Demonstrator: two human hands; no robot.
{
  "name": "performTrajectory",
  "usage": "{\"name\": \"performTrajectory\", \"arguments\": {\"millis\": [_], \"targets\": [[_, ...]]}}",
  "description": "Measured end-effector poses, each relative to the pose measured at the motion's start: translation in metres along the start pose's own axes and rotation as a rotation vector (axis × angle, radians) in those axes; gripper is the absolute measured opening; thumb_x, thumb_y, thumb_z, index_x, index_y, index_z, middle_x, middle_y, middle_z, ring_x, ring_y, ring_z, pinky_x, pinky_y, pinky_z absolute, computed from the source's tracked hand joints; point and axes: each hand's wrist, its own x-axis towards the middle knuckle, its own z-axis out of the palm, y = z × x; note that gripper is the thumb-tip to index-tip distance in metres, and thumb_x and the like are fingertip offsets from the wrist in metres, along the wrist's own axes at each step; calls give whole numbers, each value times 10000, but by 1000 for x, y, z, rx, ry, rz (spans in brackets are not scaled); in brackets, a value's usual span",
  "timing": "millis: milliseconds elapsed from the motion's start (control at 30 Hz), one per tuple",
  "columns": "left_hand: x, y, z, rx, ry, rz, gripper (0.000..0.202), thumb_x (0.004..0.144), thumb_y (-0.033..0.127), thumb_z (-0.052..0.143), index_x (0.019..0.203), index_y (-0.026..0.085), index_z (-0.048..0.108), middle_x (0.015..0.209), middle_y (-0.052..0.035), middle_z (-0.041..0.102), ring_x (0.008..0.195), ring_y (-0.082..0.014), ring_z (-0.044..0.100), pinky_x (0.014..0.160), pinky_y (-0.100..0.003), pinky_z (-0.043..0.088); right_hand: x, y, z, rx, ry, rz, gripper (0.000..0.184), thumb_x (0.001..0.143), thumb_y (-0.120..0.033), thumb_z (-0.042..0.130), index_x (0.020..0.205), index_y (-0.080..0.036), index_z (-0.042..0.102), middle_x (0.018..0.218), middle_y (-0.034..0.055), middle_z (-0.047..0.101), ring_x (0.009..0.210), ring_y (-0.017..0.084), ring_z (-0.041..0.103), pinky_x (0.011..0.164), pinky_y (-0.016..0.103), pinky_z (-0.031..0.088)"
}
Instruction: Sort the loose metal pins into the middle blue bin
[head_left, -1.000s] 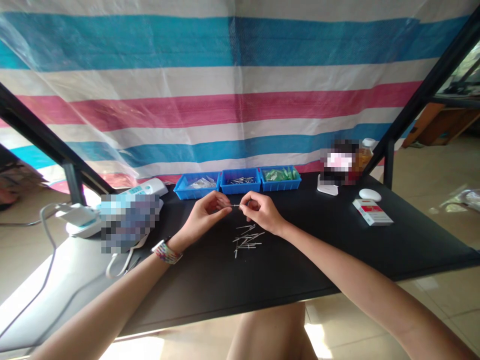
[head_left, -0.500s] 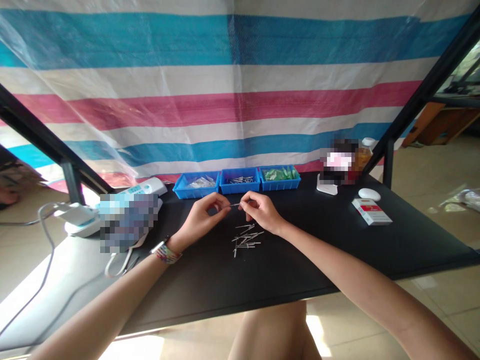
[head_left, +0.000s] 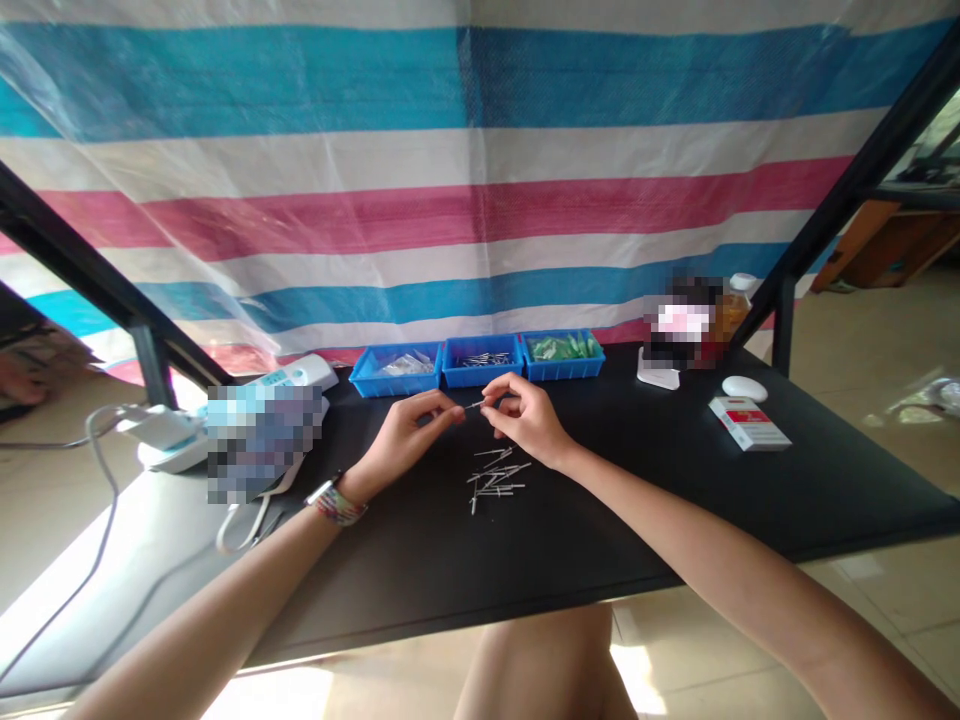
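Observation:
My left hand (head_left: 409,432), with a watch on a woven band at its wrist, pinches one end of a thin silver metal pin (head_left: 472,404). The opposite end is in the fingertips of my right hand (head_left: 531,425), so the pin lies roughly level between the two hands, above the black table. Just below them, a loose pile of similar thin metal pins (head_left: 495,488) is scattered on the tabletop. Fingertips cover both ends of the held pin.
Behind my hands, a blue bin (head_left: 397,386) holds clear plastic bags, another blue bin (head_left: 484,377) metal pins, a third blue bin (head_left: 564,371) green packets. At left are a power strip (head_left: 307,372) and cables; at right, a red-and-white box (head_left: 750,425) and white oval object (head_left: 744,388).
The view has shifted slightly. Both hands stay at the pin, and the fingers of my right hand have changed position a little around its end.

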Motion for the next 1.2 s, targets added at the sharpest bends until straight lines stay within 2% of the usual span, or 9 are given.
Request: {"name": "performTrajectory", "arguments": {"millis": [333, 467, 567, 633, 700, 767, 900, 1067, 1200], "targets": [[0, 0, 5, 9, 2, -84, 399, 1021, 536, 614, 884, 188, 751, 898, -47, 774, 871, -219, 708, 818, -316, 521, 2, -8, -4, -99, 22, -51, 179, 859, -363, 765, 879, -204, 685, 627, -30, 642, 504, 143, 638, 505, 253, 503], [-2, 1, 10, 36, -96, -29, 281, 975, 466, 682, 961, 198, 766, 969, -63, 758, 885, -223, 700, 837, -339, 552, 27, -6, -20, -323, 267, -171, 196, 937, -378, 693, 1002, -213, 777, 910, 47, 793, 541, 147, 641, 531, 290, 502], [-4, 0, 14, 131, -219, 89, 191, 941, 383, 720, 1025, 232, 803, 1034, -76, 743, 959, -238, 694, 906, -373, 554, 46, 3, -38, -531, 252, -272, 225, 935, -329, 678, 1077, -221, 815, 1168, 101, 808, 921, 256, 756, 654, 330, 550], [-4, -2, 16, 199, -254, 140, 152, 922, 348, 739, 1017, 256, 814, 1032, -69, 739, 985, -245, 683, 935, -385, 538, 50, 10, -50, -581, 280, -296, 226, 946, -294, 633, 1045, -212, 819, 1222, 114, 797, 1037, 275, 746, 682, 337, 546], [-4, -3, 17, 232, -270, 175, 108, 928, 311, 724, 971, 255, 806, 1009, -58, 736, 973, -235, 674, 952, -383, 519, 48, 14, -57, -574, 325, -296, 227, 950, -274, 598, 990, -202, 810, 1170, 114, 803, 978, 255, 741, 653, 321, 518], [-4, -5, 18, 239, -273, 191, 108, 950, 271, 676, 928, 239, 777, 973, -48, 728, 938, -221, 665, 943, -373, 509, 42, 14, -58, -549, 337, -292, 217, 950, -269, 589, 952, -196, 793, 1085, 101, 800, 772, 200, 696, 610, 306, 479], [-3, -11, 16, 197, -187, 133, 101, 970, 264, 618, 923, 213, 691, 955, -46, 691, 904, -207, 645, 875, -343, 520, 24, 3, -45, -493, 189, -283, 164, 940, -261, 610, 939, -191, 758, 985, 57, 750, 510, 97, 493, 580, 293, 443], [-1, -12, 13, 122, 3, 70, 147, 1014, 312, 562, 951, 202, 637, 929, -40, 650, 828, -181, 606, 780, -309, 502, 7, -9, -21, -410, -109, -265, 135, 887, -231, 677, 1005, -205, 737, 966, 36, 731, 584, 109, 583, 574, 261, 467], [-1, -7, 12, 118, 45, 76, 200, 1040, 356, 551, 929, 204, 618, 903, -37, 635, 802, -179, 589, 761, -306, 489, 1, -11, -12, -406, -139, -274, 67, 912, -262, 687, 933, -215, 729, 888, 27, 698, 607, 130, 592, 581, 275, 480]]}}
